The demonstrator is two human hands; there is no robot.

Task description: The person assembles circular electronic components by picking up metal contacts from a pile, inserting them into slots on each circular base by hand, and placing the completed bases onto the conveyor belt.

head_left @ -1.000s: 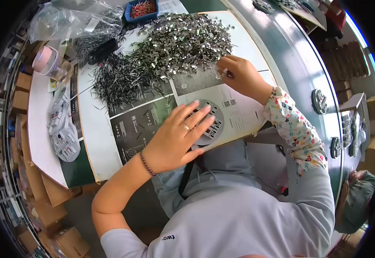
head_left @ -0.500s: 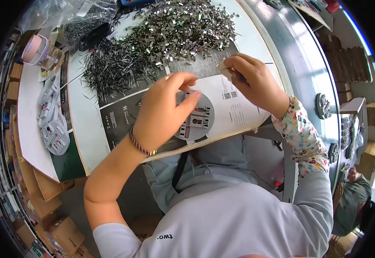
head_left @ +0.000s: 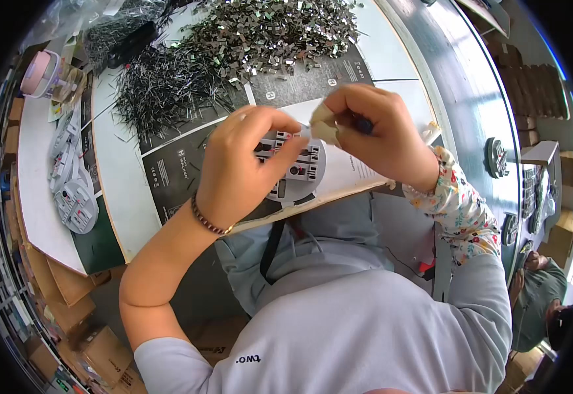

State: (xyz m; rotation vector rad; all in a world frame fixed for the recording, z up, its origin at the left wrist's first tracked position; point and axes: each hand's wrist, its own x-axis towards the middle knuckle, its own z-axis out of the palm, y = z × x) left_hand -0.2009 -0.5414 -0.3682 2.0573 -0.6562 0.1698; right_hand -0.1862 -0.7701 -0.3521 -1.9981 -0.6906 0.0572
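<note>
While one pink-lidded bottle [head_left: 37, 73] stands near the far left end of the bench, at least two overlapping grey plastic assemblies lie below it, the lowest a single round grey housing [head_left: 77, 206]. To the right of the bottle comes one clear plastic bag [head_left: 56, 25], with one black-handled tool [head_left: 132, 44] beside it. Two heaps follow: one of thin dark metal strips [head_left: 161, 88], then one of small shiny metal plates [head_left: 280, 36]; they run into each other, and the pieces are too many to count.

One left hand [head_left: 239, 154], with one beaded bracelet [head_left: 206, 220] at its wrist, hangs over one round grey plastic base [head_left: 299, 186], partly covering it. Its thumb and forefinger stand narrow, the tips close; I cannot tell whether anything is pinched there. That base lies flat on one white printed sheet [head_left: 347, 172] near the front edge of the bench, black-slotted blocks set in it.

One right hand [head_left: 385, 128] is just beside the left fingertips, a pale fingertip cover [head_left: 324, 125] on it, its curled fingers closed around one dark rounded piece [head_left: 363, 125]. One floral sleeve [head_left: 460, 203] covers that forearm. Farther right, two dark round units [head_left: 497, 157] sit well apart from the hands, and one co-worker [head_left: 539, 299] is at the edge.
</note>
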